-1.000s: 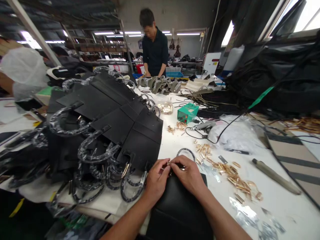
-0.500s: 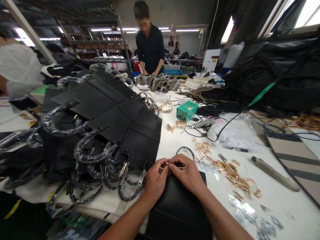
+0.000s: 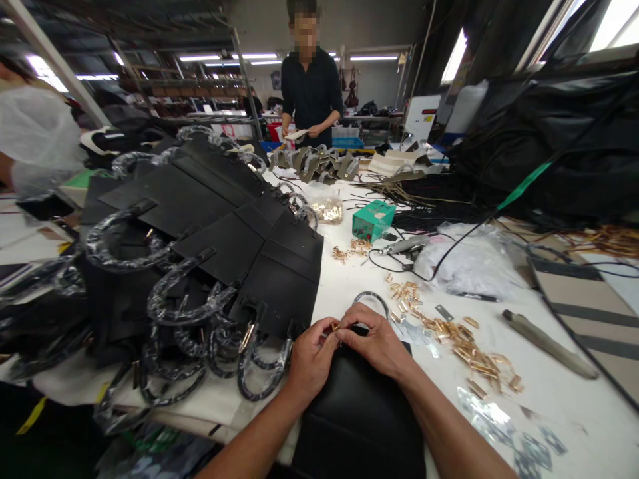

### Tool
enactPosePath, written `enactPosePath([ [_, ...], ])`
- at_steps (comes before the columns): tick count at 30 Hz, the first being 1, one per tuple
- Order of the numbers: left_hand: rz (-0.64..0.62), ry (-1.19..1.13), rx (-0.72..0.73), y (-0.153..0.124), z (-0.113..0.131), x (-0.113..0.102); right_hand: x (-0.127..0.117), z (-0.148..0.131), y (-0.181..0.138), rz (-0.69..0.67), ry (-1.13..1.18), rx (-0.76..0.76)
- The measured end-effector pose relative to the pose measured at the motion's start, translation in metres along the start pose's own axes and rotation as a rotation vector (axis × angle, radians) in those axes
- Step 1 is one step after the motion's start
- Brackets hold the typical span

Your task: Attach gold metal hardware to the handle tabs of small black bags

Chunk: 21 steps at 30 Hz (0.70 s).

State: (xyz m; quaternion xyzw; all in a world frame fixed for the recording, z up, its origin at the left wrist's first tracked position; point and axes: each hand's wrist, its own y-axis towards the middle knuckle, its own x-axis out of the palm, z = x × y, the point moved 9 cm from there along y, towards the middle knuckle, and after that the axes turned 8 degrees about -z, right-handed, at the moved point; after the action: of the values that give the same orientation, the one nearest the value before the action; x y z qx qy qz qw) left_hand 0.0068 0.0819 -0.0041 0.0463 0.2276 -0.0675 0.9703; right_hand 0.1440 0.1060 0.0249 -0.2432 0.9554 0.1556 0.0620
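Observation:
A black leather-like bag panel (image 3: pixel 359 419) lies in front of me, its top edge under my fingers. At that edge, my left hand (image 3: pixel 310 362) pinches a small gold-coloured metal fitting (image 3: pixel 335 328), mostly covered by the fingers. My right hand (image 3: pixel 379 342) is closed at the same spot, thumb and fingertips meeting the left ones on the fitting. Just beyond the knuckles, a round plastic-wrapped handle (image 3: pixel 373 295) sticks up. To the left is a big pile of black bag panels (image 3: pixel 279 266) with wrapped handles (image 3: pixel 262 392).
Loose gold fittings (image 3: pixel 466 349) and flat silver plates (image 3: pixel 486 416) lie to the right, with a grey-green tool handle (image 3: pixel 549 342) beyond. Farther back are a green box (image 3: pixel 373 221), a corded grey tool (image 3: pixel 407 245) and plastic bags (image 3: pixel 469 259). A co-worker (image 3: pixel 312 86) stands across the table.
My hands stay nearly in place, with slight finger shifts at the fitting. Across the table, the co-worker has straightened up and now holds a light-coloured flat piece.

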Motion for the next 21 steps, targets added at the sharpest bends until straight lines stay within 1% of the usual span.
enactPosePath([
  [4,-0.009,-0.071,-0.018,0.001,-0.001,0.001,0.001,-0.006,0.001,-0.009,-0.025,-0.017],
  [8,0.007,-0.186,-0.076,0.000,-0.008,0.001,0.000,-0.005,0.001,0.035,-0.021,0.053],
  [10,-0.010,-0.222,-0.077,0.002,-0.011,0.002,-0.001,-0.002,0.001,0.072,-0.021,0.073],
  [12,-0.011,-0.241,-0.040,0.004,-0.013,0.002,-0.001,-0.001,0.003,0.096,-0.042,0.062],
  [16,0.055,-0.266,0.050,0.008,-0.019,-0.003,0.003,0.004,0.005,0.098,-0.102,0.032],
  [19,0.069,-0.277,0.068,0.010,-0.026,-0.003,0.006,0.008,0.004,0.104,-0.234,-0.013],
  [21,0.063,-0.280,0.065,0.011,-0.030,-0.003,0.010,0.007,0.004,0.109,-0.432,-0.076],
])
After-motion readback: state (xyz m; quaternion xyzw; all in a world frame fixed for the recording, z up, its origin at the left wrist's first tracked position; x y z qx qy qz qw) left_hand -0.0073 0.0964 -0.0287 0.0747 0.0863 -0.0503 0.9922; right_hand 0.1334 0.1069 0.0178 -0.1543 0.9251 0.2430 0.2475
